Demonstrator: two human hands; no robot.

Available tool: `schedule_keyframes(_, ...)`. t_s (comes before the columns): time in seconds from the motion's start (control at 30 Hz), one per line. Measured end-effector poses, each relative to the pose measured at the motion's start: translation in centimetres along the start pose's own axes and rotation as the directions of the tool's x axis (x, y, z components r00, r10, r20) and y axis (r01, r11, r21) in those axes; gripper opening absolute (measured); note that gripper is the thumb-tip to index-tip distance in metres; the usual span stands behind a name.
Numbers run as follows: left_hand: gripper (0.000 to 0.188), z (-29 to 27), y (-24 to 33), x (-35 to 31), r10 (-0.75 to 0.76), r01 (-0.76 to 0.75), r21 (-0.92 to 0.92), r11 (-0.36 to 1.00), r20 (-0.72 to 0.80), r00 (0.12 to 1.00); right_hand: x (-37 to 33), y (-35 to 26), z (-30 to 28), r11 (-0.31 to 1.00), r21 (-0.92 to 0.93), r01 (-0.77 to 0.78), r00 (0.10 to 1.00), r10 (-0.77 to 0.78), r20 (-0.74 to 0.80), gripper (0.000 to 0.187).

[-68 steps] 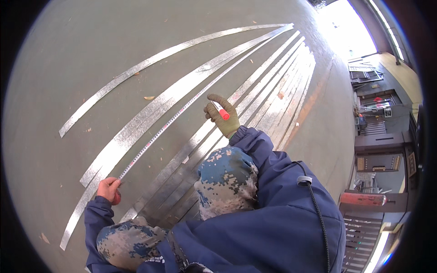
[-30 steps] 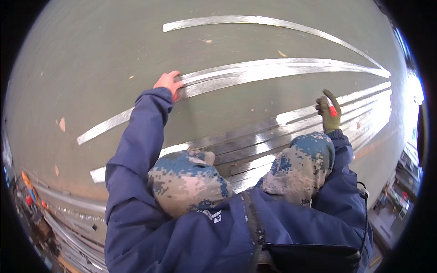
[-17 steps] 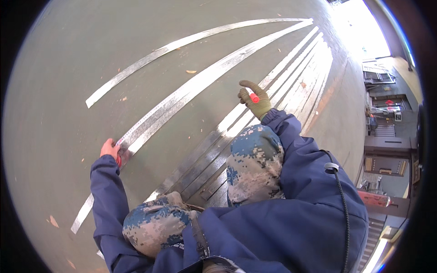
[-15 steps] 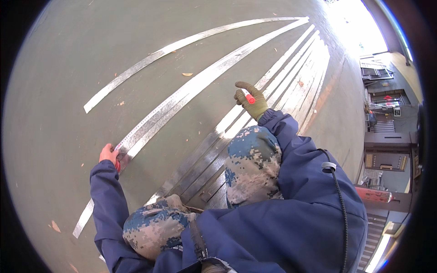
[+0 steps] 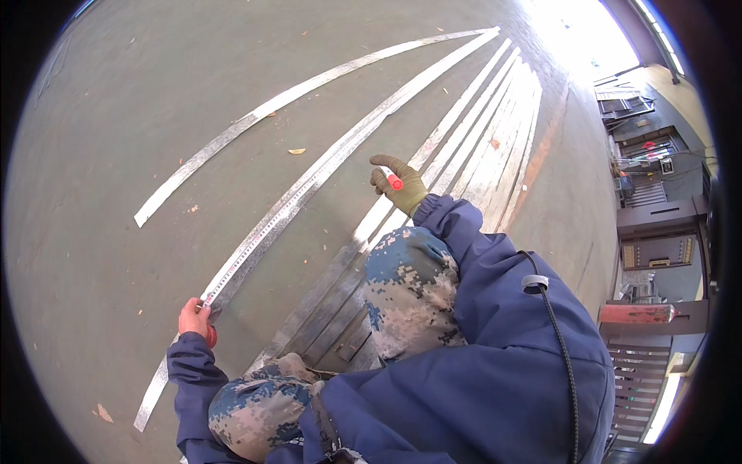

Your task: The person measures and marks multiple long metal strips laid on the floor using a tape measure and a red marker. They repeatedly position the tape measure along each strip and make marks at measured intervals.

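Note:
My bare left hand (image 5: 192, 319) is closed round a red tape measure (image 5: 211, 336), mostly covered by the fingers. Its pale blade (image 5: 267, 230) runs out along a long silvery metal strip (image 5: 352, 136) on the floor. My right hand (image 5: 402, 188), in an olive-green glove, grips a white marker with a red end (image 5: 393, 179). That hand is raised between this strip and a group of parallel metal strips (image 5: 456, 127). Another separate strip (image 5: 232, 131) lies farther left.
The grey-green floor (image 5: 100, 255) carries a few dry leaves (image 5: 297, 151). My knees in camouflage trousers (image 5: 412, 294) are bent beside the grouped strips. A red cylinder (image 5: 638, 313), slatted racks and shelving line the right side. Bright light comes from an opening (image 5: 591, 35) at the far right.
My left hand has moved nearer to me along the strip with the tape measure. My right hand still holds the marker, and the whole view has shifted slightly.

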State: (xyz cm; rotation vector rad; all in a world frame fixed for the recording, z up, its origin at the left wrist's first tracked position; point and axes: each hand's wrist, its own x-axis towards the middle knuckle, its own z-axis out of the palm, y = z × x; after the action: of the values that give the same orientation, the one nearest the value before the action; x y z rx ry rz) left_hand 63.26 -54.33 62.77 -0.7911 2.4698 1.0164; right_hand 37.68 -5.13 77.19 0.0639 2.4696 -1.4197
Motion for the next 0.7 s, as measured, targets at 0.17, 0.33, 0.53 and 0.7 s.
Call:
schedule_keyframes(0.17,0.022,-0.6,-0.5,0.5,0.010,-0.007,-0.105,0.994,0.028,1.000,0.0,0.4,-0.1,1.000,0.029,0.010,1.000,-0.009,-0.014,0.031)
schedule_keyframes(0.33,0.022,-1.6,-1.3,0.0,0.025,0.020,-0.293,0.956,0.151,0.988,-0.2,-0.1,0.3,0.998,0.042,0.043,0.999,-0.042,-0.034,0.031)
schedule_keyframes(0.53,0.020,-2.7,2.0,-2.3,0.105,-0.105,-0.080,0.991,-0.008,0.994,0.3,0.9,-0.2,1.000,-0.013,0.005,1.000,-0.005,0.011,0.036)
schedule_keyframes(0.7,0.020,-3.5,0.8,-1.0,0.044,0.020,-0.347,0.938,0.178,0.983,0.1,0.3,-0.2,1.000,-0.003,0.012,1.000,-0.012,0.015,0.036)
